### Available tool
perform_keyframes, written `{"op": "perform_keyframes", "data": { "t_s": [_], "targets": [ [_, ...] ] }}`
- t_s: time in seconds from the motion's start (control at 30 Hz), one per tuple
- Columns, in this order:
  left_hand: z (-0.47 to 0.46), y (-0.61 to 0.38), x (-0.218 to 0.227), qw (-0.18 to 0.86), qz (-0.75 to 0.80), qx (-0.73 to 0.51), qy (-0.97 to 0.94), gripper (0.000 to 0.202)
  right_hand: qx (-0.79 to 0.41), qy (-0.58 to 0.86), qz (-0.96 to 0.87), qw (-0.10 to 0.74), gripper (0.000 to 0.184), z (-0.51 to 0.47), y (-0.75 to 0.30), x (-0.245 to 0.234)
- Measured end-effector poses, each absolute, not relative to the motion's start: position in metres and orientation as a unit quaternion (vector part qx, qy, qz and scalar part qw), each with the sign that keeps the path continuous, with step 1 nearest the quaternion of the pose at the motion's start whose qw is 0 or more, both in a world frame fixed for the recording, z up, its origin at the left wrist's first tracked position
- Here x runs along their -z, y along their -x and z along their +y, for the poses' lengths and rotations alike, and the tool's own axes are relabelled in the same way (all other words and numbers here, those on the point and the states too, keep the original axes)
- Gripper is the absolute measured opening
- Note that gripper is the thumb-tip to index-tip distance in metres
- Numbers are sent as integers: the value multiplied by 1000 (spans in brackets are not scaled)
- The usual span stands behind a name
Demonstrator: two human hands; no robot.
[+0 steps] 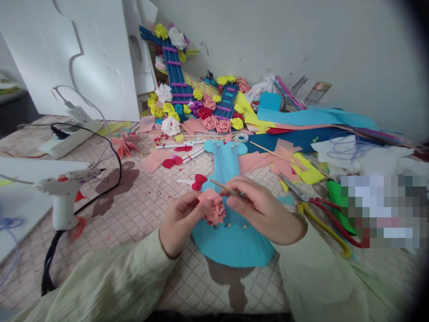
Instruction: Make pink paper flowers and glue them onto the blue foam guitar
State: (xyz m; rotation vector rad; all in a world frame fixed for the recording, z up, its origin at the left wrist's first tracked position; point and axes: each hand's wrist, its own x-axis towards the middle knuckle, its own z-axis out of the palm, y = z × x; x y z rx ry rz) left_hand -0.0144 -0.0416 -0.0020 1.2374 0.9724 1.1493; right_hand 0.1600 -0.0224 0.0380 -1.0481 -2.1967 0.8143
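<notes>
My left hand point(179, 221) pinches a pink paper flower point(212, 206) by its edge, fingers closed on it. My right hand point(264, 210) is closed on a thin wooden stick point(223, 186) whose tip points left over the flower. Both hands hover just above a light blue guitar-shaped paper cutout point(228, 170) that lies flat on the patterned tabletop point(144, 201). A small red paper heart point(199, 181) lies beside the cutout's left edge.
A white glue gun point(63, 192) stands at the left with its black cord. A power strip point(69, 138) lies behind it. Scissors point(315, 210) with yellow and red handles sit right of my hand. Paper flowers, blue guitar models point(176, 67), markers and coloured sheets point(301, 120) crowd the back.
</notes>
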Motion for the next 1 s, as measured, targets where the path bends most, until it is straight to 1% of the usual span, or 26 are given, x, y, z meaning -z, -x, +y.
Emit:
{"op": "perform_keyframes", "data": {
  "t_s": [0.07,0.27,0.4,0.53,0.67,0.77,0.93,1.0],
  "targets": [
    [-41,15,2,548,423,-497,-523,17,-265,401,-820,312,24,-23,-161,-39],
    [-40,16,-3,509,415,-486,-577,15,-167,390,-854,301,22,-28,-159,-35],
    [-42,17,-2,500,408,-460,-610,16,-127,383,-852,334,19,-29,-157,-33],
    [-42,18,-2,491,423,-454,-611,19,-130,393,-845,339,12,-29,-157,-33],
    [-41,17,-4,478,423,-459,-618,18,-143,398,-849,316,13,-29,-157,-31],
    [-41,18,-5,470,430,-462,-617,19,-155,398,-846,320,13,-29,-155,-29],
    [-42,18,-4,468,433,-448,-627,19,-184,355,-856,329,25,-30,-153,-26],
    [-42,18,-4,476,427,-444,-628,21,-182,343,-858,336,27,-30,-152,-24]
  ]
}}
